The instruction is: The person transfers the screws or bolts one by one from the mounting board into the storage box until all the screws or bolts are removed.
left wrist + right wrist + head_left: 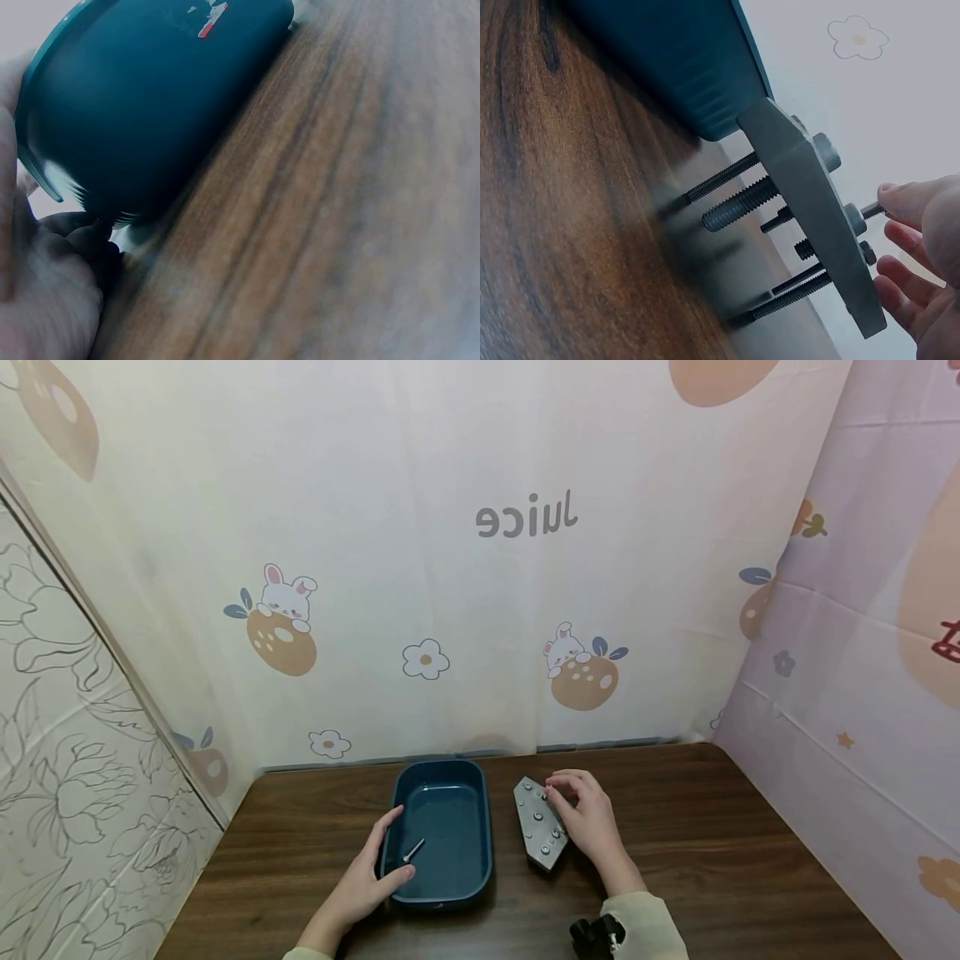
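Observation:
My left hand [363,881] grips the left side of a dark blue rectangular tray [486,827], its thumb over the rim. A small silver screw [413,850] lies in the tray near that thumb. To the tray's right is an elongated grey metal plate [534,827] with several bolt heads on top. In the right wrist view, threaded bolts [739,204] of different lengths stick out under the plate. My right hand [588,818] is at the plate's far right edge, where thumb and forefinger pinch a threaded screw [873,209]; its head is hidden by the fingers.
Both objects sit on a dark brown wooden table [712,852]. A printed curtain [450,568] hangs along its back edge, and more printed cloth [847,693] closes off the right side. A black wrist camera mount [596,937] sits at my right sleeve.

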### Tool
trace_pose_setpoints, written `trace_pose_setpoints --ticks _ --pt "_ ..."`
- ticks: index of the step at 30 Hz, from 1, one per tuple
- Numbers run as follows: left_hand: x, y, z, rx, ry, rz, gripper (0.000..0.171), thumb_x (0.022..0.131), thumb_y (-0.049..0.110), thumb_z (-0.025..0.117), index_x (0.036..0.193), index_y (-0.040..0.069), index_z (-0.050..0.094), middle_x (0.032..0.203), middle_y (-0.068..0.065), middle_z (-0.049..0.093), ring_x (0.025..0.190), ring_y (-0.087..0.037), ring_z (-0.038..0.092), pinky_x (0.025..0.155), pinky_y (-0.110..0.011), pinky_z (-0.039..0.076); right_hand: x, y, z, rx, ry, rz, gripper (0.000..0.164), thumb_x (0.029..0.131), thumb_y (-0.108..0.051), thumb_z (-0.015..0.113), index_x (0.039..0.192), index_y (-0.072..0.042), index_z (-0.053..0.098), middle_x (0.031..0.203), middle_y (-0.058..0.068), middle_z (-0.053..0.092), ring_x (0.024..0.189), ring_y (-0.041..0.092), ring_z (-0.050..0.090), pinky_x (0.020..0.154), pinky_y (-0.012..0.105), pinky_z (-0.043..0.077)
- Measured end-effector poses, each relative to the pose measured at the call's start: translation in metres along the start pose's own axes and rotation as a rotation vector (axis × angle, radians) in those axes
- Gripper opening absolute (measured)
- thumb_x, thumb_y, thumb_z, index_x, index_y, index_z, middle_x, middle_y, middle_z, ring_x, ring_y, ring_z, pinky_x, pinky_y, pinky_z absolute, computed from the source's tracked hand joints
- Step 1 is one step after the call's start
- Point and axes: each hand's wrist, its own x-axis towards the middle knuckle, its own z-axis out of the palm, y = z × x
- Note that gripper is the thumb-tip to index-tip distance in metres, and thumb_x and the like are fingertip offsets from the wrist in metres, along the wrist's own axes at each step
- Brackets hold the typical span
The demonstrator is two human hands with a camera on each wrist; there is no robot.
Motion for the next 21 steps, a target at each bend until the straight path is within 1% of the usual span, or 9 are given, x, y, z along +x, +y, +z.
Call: trace_pose_setpoints --ticks 5,9,16,21 --pt "0.000 0.000 0.000 -0.002 0.000 0.002 0.082 0.092 0.033 0.073 0.160 0.031 0.026 0.164 0.002 0.025 0.146 -0.032 0.031 0.109 -0.070 0.026 0.000 0.000 0.000 -0.005 -0.004 0.001 0.014 0.095 -0.024 0.073 0.108 -0.019 0.074 0.125 0.001 0.061 0.114 0.021 0.059 0.092 0.046 0.052" --pt "0.000 0.000 0.000 -0.001 0.000 0.006 0.082 0.092 0.033 0.073 0.159 0.033 0.026 0.164 0.002 0.024 0.146 -0.032 0.030 0.109 -0.071 0.025 0.000 -0.001 0.000 -0.013 -0.002 -0.009 0.016 0.096 -0.025 0.072 0.109 -0.018 0.074 0.125 0.000 0.060 0.114 0.020 0.059 0.092 0.045 0.052" --pt "-0.001 0.001 0.001 -0.005 -0.008 0.039 0.082 0.092 0.029 0.073 0.156 0.043 0.025 0.165 -0.001 0.022 0.148 -0.034 0.025 0.110 -0.070 0.024 -0.001 -0.008 0.000 -0.006 0.019 -0.049 0.014 0.096 -0.024 0.072 0.107 -0.016 0.075 0.124 -0.001 0.062 0.113 0.019 0.059 0.088 0.043 0.052" --pt "-0.001 0.001 0.001 -0.003 -0.007 0.034 0.081 0.092 0.029 0.073 0.156 0.044 0.025 0.165 0.001 0.022 0.148 -0.032 0.026 0.110 -0.069 0.024 -0.001 -0.013 0.001 -0.002 0.005 -0.049 0.016 0.096 -0.025 0.071 0.108 -0.014 0.075 0.124 -0.002 0.061 0.111 0.018 0.058 0.086 0.043 0.053"
